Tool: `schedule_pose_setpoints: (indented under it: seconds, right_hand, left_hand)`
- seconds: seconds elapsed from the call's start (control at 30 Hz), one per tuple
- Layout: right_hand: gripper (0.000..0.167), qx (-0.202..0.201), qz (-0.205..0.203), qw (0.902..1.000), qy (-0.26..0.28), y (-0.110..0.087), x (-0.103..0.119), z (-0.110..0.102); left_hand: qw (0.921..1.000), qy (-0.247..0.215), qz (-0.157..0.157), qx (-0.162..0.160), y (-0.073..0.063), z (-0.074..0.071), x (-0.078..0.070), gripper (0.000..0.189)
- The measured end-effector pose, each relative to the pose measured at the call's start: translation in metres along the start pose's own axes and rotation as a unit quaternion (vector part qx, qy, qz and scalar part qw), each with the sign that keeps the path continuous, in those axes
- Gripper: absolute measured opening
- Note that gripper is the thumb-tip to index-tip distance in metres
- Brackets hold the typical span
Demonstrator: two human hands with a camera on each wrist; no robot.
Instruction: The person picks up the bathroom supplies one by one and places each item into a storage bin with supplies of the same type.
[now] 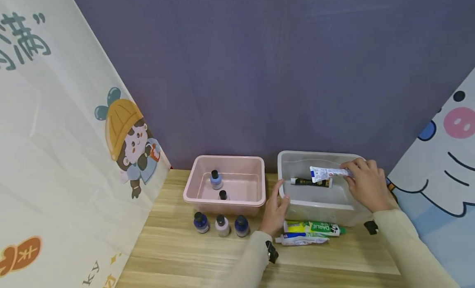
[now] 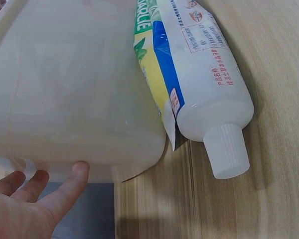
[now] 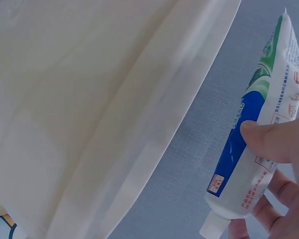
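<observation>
My right hand point(image 1: 367, 185) pinches a toothpaste tube point(image 3: 259, 124), white with blue and green, over the right part of a whitish plastic bin point(image 1: 319, 205). Inside that bin lies a black toothpaste tube point(image 1: 305, 182), partly covered by the held one. My left hand point(image 1: 273, 209) is at the bin's left front corner; in the left wrist view its extended fingers point(image 2: 65, 194) touch the wall. Along the bin's front lie a green and yellow Darlie toothpaste tube point(image 1: 322, 228) and a white and blue toothpaste tube point(image 2: 209, 74) with a white cap.
To the left stands a pink bin point(image 1: 226, 203) with two small black-capped bottles inside, one light blue point(image 1: 216, 181). Before it stand a dark blue bottle point(image 1: 201, 225), a pale pink bottle point(image 1: 222, 227) and another dark blue bottle point(image 1: 241, 227). A purple-grey backdrop point(image 1: 259, 81) rises behind.
</observation>
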State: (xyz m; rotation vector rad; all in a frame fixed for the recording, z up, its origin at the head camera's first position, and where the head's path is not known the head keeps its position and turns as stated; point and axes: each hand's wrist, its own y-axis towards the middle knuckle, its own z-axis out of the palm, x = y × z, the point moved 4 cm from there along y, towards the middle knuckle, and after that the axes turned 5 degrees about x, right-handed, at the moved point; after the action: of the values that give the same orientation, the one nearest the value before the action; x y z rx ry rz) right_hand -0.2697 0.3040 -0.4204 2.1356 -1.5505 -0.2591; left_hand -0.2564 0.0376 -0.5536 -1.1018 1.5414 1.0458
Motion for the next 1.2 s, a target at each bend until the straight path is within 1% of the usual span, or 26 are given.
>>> schedule_pose_setpoints:
  seconds: [0.13,0.33,0.67,0.8,0.97,1.07,1.2]
  right_hand:
    - [0.033,0.008,-0.003,1.0000,0.000,0.001,0.000,0.001]
    - [0.033,0.006,-0.005,1.0000,-0.005,0.002,0.000,0.001]
    - [0.033,0.008,-0.001,1.0000,0.000,0.003,-0.001,-0.001]
    - [0.033,0.011,0.001,0.9999,-0.003,0.005,-0.003,0.000]
    - [0.033,0.021,0.008,0.9997,-0.006,0.006,-0.006,0.002]
    - [0.032,0.028,0.008,0.9996,-0.003,0.008,-0.007,0.003]
    - [0.030,0.044,0.004,0.9990,-0.006,0.013,-0.006,0.004]
  left_hand:
    - [1.0000,0.002,0.002,-0.001,0.001,0.000,0.002,0.051]
    - [0.9999,0.005,0.010,-0.001,0.004,0.000,0.002,0.051]
    - [1.0000,0.001,-0.001,0.000,0.002,0.000,0.003,0.050]
    - [0.9999,0.014,-0.001,-0.005,0.002,0.000,0.002,0.050]
    - [0.9994,0.032,0.007,-0.011,0.002,0.000,0.000,0.050]
    - [0.9995,0.029,0.009,-0.010,0.002,0.000,0.000,0.051]
    - [0.9997,0.021,0.005,-0.009,0.001,0.000,0.000,0.050]
